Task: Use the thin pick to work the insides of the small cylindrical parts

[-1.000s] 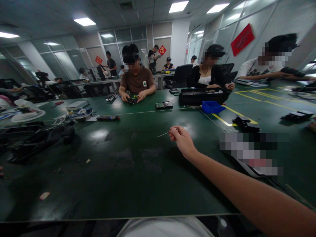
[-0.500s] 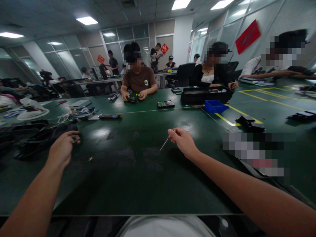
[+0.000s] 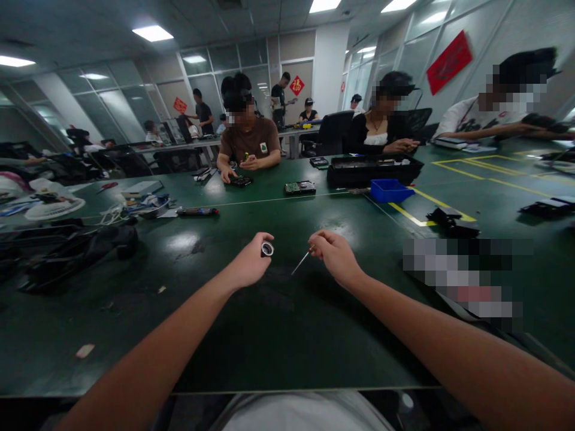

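Observation:
My left hand (image 3: 254, 261) is closed around a small dark cylindrical part (image 3: 267, 249) with a silvery ring at its open end, above the middle of the green table (image 3: 233, 335). To its right, my right hand (image 3: 332, 254) pinches a thin screwdriver (image 3: 300, 263) near its handle. The metal shaft slants down and left. A narrow gap separates the two hands, and the tool does not touch the dark part.
A dark bag-like object (image 3: 103, 242) lies at the left. Farther back are a pen-like tool (image 3: 197, 212), a hard drive (image 3: 300, 188), a black tray (image 3: 372, 172) and a blue bin (image 3: 390, 191). People sit across the table.
My left hand has moved right from beside the dark bag to near my right hand, and the ringed part now shows in it. My right hand has barely moved.

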A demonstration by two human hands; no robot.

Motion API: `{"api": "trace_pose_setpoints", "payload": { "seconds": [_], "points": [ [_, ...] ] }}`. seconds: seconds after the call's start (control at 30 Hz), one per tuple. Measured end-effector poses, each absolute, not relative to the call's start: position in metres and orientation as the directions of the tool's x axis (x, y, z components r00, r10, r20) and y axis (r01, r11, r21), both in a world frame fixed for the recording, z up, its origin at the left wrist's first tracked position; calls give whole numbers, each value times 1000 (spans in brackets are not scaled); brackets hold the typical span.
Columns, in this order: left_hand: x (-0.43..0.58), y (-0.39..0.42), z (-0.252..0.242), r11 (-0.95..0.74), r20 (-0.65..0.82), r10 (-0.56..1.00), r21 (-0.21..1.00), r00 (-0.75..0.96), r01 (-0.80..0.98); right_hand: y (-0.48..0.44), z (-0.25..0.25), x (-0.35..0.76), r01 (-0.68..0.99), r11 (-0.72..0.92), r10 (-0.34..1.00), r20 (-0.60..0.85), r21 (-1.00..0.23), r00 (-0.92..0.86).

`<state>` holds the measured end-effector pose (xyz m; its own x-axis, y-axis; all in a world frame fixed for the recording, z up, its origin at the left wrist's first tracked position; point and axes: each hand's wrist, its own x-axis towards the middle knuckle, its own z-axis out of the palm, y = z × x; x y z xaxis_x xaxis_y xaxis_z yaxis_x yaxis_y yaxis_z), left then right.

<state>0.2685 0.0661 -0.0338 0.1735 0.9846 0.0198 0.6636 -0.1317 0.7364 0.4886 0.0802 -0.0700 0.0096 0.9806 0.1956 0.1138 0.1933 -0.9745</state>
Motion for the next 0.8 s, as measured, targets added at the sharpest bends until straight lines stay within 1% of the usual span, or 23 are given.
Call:
{"api": "trace_pose_setpoints", "payload": {
  "seconds": [0.1, 0.23, 0.33, 0.47, 0.63, 0.8],
  "points": [
    [283, 62, -51, -186, 48, 974, 733, 223, 655, 80, -71, 487, 113, 217, 974, 222, -970, 34],
    [285, 62, -67, -360, 181, 924, 708, 337, 608, 74, -66, 485, 59, 239, 969, 242, -969, 51],
    [280, 65, -72, -427, 249, 898, 687, 362, 588, 70, -62, 485, 17, 261, 965, 262, -965, 17],
    [276, 68, -73, -407, 257, 911, 693, 323, 595, 70, -63, 484, -12, 286, 958, 286, -958, 0],
    [275, 68, -71, -411, 250, 907, 699, 338, 586, 75, -69, 484, -63, 283, 958, 279, -957, 65],
    [273, 68, -70, -412, 259, 907, 704, 331, 579, 75, -66, 486, -18, 277, 961, 276, -961, 25]
  ]
}}
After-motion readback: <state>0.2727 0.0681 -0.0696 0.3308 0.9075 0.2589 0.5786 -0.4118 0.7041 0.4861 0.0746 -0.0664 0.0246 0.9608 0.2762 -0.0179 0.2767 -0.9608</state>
